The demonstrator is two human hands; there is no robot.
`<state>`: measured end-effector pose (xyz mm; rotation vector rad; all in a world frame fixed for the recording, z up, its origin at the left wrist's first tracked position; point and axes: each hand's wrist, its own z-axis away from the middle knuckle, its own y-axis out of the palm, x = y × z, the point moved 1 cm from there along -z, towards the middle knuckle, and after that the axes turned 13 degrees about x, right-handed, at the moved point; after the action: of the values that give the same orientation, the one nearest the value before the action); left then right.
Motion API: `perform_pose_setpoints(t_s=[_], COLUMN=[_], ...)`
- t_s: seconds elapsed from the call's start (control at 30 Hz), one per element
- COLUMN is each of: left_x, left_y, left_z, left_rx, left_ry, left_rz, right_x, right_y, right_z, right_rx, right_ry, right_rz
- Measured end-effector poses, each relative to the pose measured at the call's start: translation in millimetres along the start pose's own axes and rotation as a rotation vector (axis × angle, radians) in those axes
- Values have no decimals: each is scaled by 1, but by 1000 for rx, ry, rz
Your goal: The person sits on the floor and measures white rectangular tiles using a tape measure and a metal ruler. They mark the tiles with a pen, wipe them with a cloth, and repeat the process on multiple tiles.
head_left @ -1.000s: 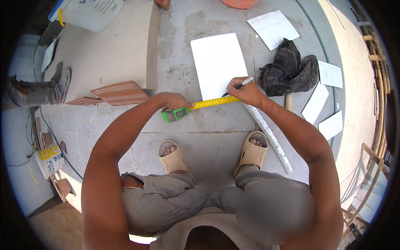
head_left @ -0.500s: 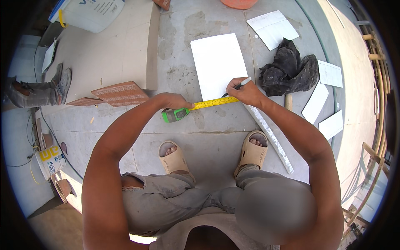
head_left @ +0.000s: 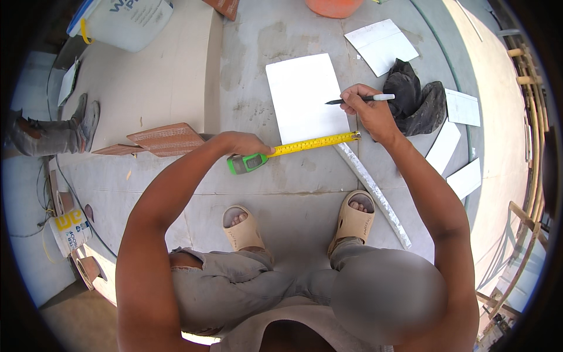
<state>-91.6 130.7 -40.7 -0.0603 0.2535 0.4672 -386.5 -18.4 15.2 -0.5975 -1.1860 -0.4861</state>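
A white rectangular tile (head_left: pixel 306 88) lies flat on the grey floor in front of me. Across its near edge stretches the yellow blade of a tape measure (head_left: pixel 314 143), its end hook past the tile's right corner. My left hand (head_left: pixel 249 143) is closed on the tape measure at its green and grey case, left of the tile. My right hand (head_left: pixel 368 108) pinches a dark marker (head_left: pixel 380 97) with a light end. Its tip points left, over the tile's right part; whether it touches the surface I cannot tell.
A black cloth (head_left: pixel 431 102) lies right of the tile, with several white tile pieces (head_left: pixel 384 46) around it. A narrow speckled strip (head_left: pixel 378 199) runs toward my right sandal. Brown tiles (head_left: pixel 167 139) lean at a raised slab, which bears a white bucket (head_left: pixel 129 23). Another person's feet (head_left: pixel 88 120) are far left.
My right hand has lifted off the tape's end and moved right and away from me with the marker, which now points left. My left hand stays on the tape measure.
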Motion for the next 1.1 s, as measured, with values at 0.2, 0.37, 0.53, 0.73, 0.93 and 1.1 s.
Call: perform_pose_setpoints(t_s=[0.2, 0.37, 0.53, 0.73, 0.93, 1.1], left_x=[-22, -2, 13, 22, 26, 26], left_y=[-83, -139, -159, -171, -184, -185], left_z=[45, 42, 35, 31, 24, 20], left_rx=[-263, -464, -442, -408, -414, -410], left_ry=[-52, -117, -158, -171, -172, -174], left_rz=[61, 123, 88, 96, 54, 53], right_x=[35, 17, 8, 19, 21, 18], right_y=[-72, -82, -81, -80, -61, -23], right_z=[-3, -11, -20, -50, -121, -175], right_rx=[-239, -238, -212, -175, -97, -13], right_ry=[-142, -118, -77, -76, -145, -38], right_rz=[-158, -206, -186, -234, -111, 85])
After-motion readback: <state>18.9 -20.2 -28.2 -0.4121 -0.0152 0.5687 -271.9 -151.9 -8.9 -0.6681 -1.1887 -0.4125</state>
